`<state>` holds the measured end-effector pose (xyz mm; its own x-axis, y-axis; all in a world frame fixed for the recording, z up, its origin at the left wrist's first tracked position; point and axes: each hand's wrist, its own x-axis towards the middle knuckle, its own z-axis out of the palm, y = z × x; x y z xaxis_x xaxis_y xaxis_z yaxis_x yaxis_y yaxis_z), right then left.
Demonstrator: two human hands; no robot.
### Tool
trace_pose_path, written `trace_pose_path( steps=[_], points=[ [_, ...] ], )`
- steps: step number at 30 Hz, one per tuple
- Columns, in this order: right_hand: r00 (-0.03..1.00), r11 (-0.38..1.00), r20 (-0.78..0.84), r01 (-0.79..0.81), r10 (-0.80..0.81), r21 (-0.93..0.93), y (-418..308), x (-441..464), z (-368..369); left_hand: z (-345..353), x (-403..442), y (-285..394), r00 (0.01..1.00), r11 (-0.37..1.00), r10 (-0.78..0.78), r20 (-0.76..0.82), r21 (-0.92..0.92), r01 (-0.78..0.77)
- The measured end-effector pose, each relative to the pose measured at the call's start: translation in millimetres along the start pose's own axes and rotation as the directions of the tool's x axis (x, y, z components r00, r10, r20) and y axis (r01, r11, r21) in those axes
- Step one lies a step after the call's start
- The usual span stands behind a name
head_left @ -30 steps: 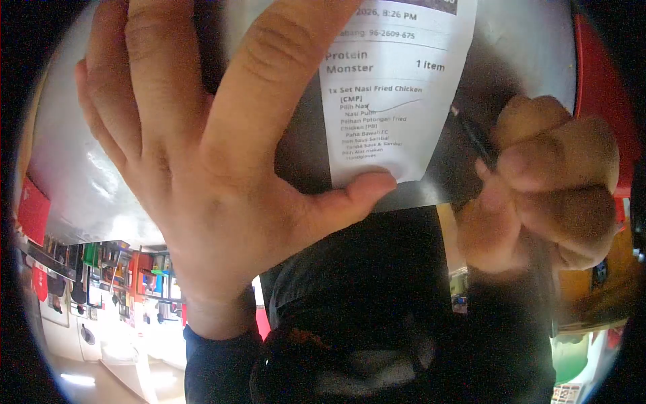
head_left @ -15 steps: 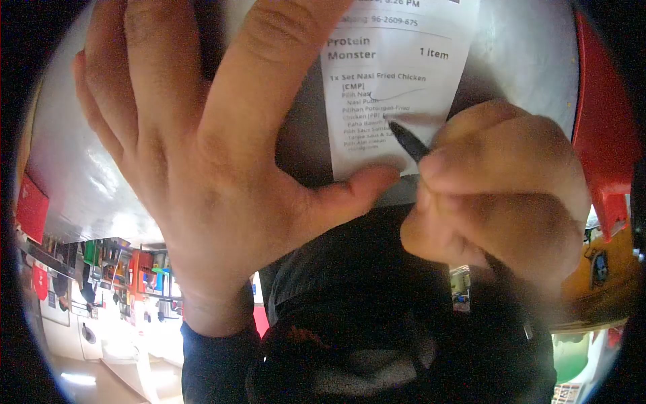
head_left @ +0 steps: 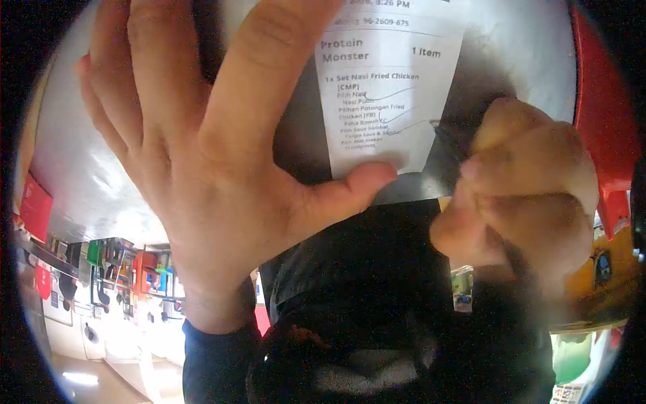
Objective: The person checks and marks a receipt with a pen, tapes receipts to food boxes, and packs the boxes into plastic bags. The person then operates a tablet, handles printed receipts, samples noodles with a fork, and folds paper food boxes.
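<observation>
A white printed order receipt (head_left: 383, 60) lies on a grey metal surface (head_left: 114, 182), with several thin pen strokes across its lower lines. My left hand (head_left: 208, 161) is spread flat at its left side, the thumb resting on the receipt's bottom edge. In a closed grip, my right hand (head_left: 531, 195) holds a dark pen (head_left: 449, 143), slightly blurred by motion. The pen's tip is at the receipt's right edge, by the end of the lowest stroke; whether it touches the paper I cannot tell.
A red plastic piece (head_left: 609, 114) stands beyond the surface's right edge. My dark clothing (head_left: 350, 269) is close below the receipt. At lower left, shelves with goods (head_left: 121, 269) appear upside down, and a green container (head_left: 572, 357) is at lower right.
My right hand and the pen have moved right, from the lower text to the receipt's edge. More pen strokes now show on the lower lines. My left hand stays almost in place.
</observation>
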<state>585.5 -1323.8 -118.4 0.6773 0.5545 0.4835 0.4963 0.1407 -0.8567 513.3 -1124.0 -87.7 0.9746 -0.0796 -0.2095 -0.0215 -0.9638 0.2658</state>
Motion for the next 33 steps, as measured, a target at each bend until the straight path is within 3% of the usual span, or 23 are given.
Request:
trace_pose_path(
  steps=[2,3,6,9,12,15,19,23,27,28,30,32,33],
  points=[
    [0.994,0.994,0.018,-0.108,0.107,0.018,-4,-4,-6,0,-1,-1,1.000,1.000,0.005,-0.005,-0.001,-0.005],
    [0.986,0.985,0.148,-0.099,0.079,0.139,-2,-5,-6,-1,-2,-2,1.000,1.000,0.007,-0.006,0.001,-0.007],
    [0.861,0.942,0.494,-0.258,0.123,0.215,-9,7,-15,0,-1,-1,1.000,1.000,0.011,-0.012,0.001,-0.011],
    [0.909,0.977,0.407,-0.163,0.094,0.140,-7,-5,-9,0,0,0,1.000,1.000,0.013,-0.024,0.004,-0.013],
    [0.980,0.992,0.194,-0.057,0.034,0.114,-1,-7,-10,1,6,0,1.000,1.000,0.007,-0.024,0.002,-0.007],
    [0.903,0.972,0.422,-0.162,0.077,0.168,-7,-5,-17,0,8,1,1.000,1.000,0.007,-0.028,0.006,-0.007],
    [0.964,0.974,0.194,-0.152,0.184,-0.166,-38,-12,-31,3,14,1,0.999,1.000,0.008,-0.039,0.006,-0.008],
    [0.978,0.933,-0.088,-0.207,0.189,-0.295,-74,-1,-71,13,22,2,0.998,1.000,0.013,-0.056,0.022,-0.012],
    [0.965,0.750,-0.188,-0.262,0.185,-0.607,-107,28,-119,19,11,4,0.997,0.999,0.022,-0.074,0.031,-0.020],
    [0.935,0.741,-0.272,-0.348,0.228,-0.575,-101,33,-124,20,12,4,0.993,0.998,0.038,-0.112,0.047,-0.033],
    [0.844,0.736,-0.412,-0.514,0.342,-0.441,-88,47,-131,24,12,3,0.986,0.995,0.016,-0.168,-0.099,-0.033],
    [0.793,0.661,-0.257,-0.605,0.553,-0.444,-92,74,-138,15,12,6,0.978,0.991,0.017,-0.209,-0.128,-0.044],
    [0.829,0.640,-0.247,-0.548,0.502,-0.539,-100,79,-138,11,9,7,0.976,0.983,0.003,-0.217,-0.179,-0.043]
  ],
)
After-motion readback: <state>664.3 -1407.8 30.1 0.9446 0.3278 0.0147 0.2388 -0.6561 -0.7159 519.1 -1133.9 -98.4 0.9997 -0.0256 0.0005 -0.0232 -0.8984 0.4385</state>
